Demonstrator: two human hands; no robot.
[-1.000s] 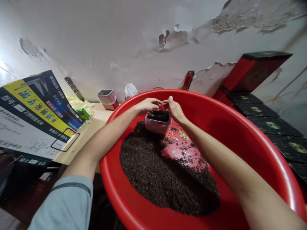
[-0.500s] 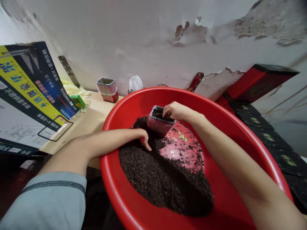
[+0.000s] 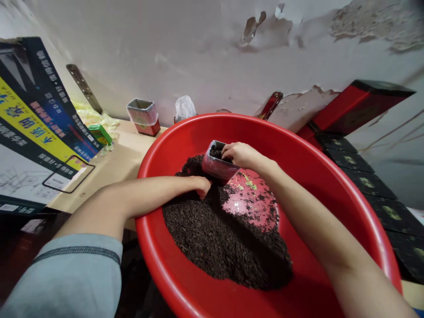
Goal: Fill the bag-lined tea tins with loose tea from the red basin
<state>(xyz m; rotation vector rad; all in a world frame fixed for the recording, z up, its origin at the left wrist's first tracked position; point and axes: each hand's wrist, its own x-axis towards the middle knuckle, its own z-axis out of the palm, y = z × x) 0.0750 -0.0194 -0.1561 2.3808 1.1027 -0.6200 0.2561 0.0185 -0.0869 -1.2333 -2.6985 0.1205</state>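
Peeling wall (image 3: 132, 53) backs the desk (image 3: 122, 159) and red plastic basin (image 3: 318, 185). Inside, a plastic-lined tin (image 3: 217, 168) stands, seemingly tilted, among dark tea leaves (image 3: 218, 238). The right hand (image 3: 241, 154) curls its grip into the tin's mouth; the left hand (image 3: 202, 186) curls beside its base; whether either clamps anything, I cannot tell. Uneven pressing could tip the tin or drag its liner, spilling leaves. The basin's edge crowds the left forearm; open room lies rightward.

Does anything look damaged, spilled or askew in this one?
Yes: the wall is damaged, its surface flaked away in patches above the red tub and at upper right. The red box with a black top looks slanted, though the wide view may exaggerate that. I see no spill outside the tub.
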